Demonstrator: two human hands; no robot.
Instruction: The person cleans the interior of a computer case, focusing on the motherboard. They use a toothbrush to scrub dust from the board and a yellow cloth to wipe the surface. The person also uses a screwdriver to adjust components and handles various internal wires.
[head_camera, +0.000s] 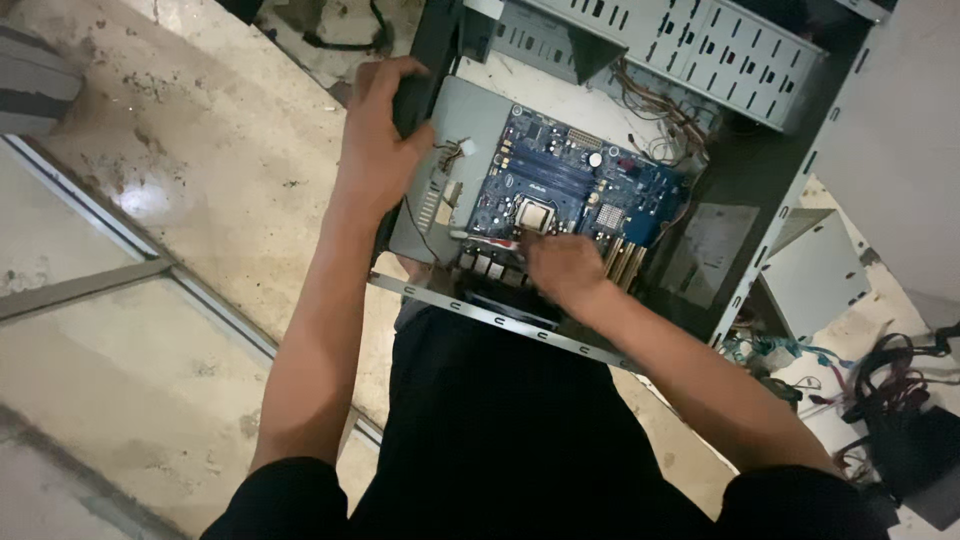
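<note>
An open grey computer case lies on its side on the floor. Inside it sits a blue motherboard with a square processor socket near its middle. My left hand grips the dark left edge of the case, fingers curled over it. My right hand rests on the near edge of the motherboard, beside the socket and the rear connector blocks; its fingertips are hidden, so I cannot tell whether it pinches anything.
A perforated metal drive cage spans the far side of the case, with loose wires below it. A tangle of cables and a black box lies at the right. The floor is stained stone with a metal track.
</note>
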